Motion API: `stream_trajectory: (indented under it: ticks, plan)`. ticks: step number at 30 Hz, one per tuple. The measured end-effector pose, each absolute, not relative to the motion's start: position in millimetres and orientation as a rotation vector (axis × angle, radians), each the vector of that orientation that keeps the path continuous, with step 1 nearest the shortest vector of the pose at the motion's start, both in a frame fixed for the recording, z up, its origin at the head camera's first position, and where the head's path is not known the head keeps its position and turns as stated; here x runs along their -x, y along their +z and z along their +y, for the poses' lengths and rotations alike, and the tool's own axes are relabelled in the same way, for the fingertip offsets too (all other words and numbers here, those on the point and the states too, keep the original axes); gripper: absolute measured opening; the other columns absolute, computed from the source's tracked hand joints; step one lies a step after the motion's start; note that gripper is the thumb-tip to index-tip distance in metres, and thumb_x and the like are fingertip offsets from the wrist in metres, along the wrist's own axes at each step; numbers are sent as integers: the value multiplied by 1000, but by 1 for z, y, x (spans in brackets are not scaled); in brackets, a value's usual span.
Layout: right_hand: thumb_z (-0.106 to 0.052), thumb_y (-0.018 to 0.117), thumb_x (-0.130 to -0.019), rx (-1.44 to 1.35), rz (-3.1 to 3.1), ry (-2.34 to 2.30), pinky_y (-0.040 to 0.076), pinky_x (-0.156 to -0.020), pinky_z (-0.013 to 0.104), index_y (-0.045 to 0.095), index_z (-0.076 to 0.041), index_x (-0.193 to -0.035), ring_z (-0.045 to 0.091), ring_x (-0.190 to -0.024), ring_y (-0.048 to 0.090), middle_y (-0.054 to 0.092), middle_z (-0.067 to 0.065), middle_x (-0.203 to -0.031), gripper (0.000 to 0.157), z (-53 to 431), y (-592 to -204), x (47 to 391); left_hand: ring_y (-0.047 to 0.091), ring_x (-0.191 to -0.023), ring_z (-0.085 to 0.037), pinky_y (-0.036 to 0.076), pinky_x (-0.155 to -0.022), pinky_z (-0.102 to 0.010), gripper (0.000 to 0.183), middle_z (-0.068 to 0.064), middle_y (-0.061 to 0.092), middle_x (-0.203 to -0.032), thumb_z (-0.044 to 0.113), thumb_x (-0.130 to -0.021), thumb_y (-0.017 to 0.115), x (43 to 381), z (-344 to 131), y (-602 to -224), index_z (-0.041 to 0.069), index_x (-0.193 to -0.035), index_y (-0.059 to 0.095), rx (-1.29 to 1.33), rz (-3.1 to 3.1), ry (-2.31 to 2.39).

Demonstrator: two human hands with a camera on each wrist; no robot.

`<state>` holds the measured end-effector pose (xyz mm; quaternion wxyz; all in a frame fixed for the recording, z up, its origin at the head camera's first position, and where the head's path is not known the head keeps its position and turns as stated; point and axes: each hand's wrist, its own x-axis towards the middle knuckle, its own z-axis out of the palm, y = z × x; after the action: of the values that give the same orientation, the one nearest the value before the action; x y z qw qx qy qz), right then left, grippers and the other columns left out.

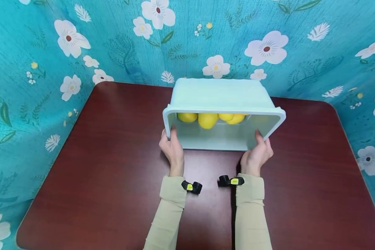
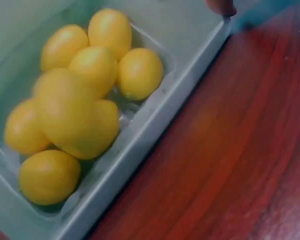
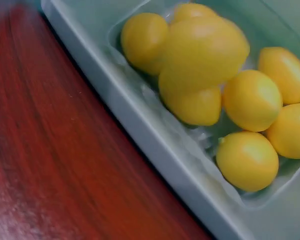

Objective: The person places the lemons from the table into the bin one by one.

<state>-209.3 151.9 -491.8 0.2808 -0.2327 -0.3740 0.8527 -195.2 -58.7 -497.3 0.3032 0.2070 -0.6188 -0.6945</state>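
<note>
A pale blue plastic bin [image 1: 220,93] is tipped on its side at the back of the table, its opening facing me. My left hand [image 1: 172,151] grips the bin's left rim, the thumb inside. On the opposite side my right hand [image 1: 257,157] holds the right rim the same way. Several yellow lemons [image 1: 207,120] show inside, partly hidden by the upper wall in the head view. In the left wrist view, lemons [image 2: 50,177] lie piled at the bin's bottom. The right wrist view shows the same heap of lemons [image 3: 247,161], one of them blurred.
The dark red wooden table [image 1: 112,166] extends to both sides of the bin. Behind it hangs a turquoise flowered cloth [image 1: 187,41], close to the bin's back. Black straps with small cameras [image 1: 192,187] sit on both sleeve cuffs.
</note>
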Motion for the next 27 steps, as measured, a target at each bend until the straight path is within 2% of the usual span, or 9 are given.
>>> stream_trajectory:
  ticks: [4,10,16,22,27]
  plan:
    - [-1,65,-74,586,-933,2271,38,-92,37,68,0,-99,24,-103,54,63,12,-108,26,150,-491,214,51,-86,-13,39,-82,-31,32,-15,62,-103,29,-87,55,200,-58,-496,-1,-93,66,-510,-1576,-1857]
    - [2,59,-73,520,-847,2280,42,-91,33,67,5,-98,24,-104,55,63,15,-107,26,147,-493,214,54,-88,-11,40,-83,-30,19,-19,61,-97,15,-87,55,190,-53,-475,0,-83,66,-495,-1473,-1856]
    - [4,56,-75,426,-846,2314,39,-95,33,65,6,-101,25,-109,52,60,17,-112,28,147,-495,213,57,-90,-19,43,-82,-30,19,-27,59,-98,5,-84,54,188,-54,-476,-11,-86,65,-443,-1386,-1894]
    - [4,53,-78,364,-883,2352,38,-97,33,63,5,-106,25,-112,50,57,16,-116,30,149,-498,212,58,-99,-20,42,-90,-33,20,-12,64,-104,5,-82,57,189,-58,-480,-6,-94,68,-403,-1370,-1918]
    - [7,54,-76,347,-865,2392,36,-99,32,63,7,-106,24,-113,49,56,17,-116,31,155,-502,213,58,-103,-20,41,-93,-34,20,-9,65,-105,3,-81,56,191,-61,-487,1,-95,70,-337,-1372,-1949]
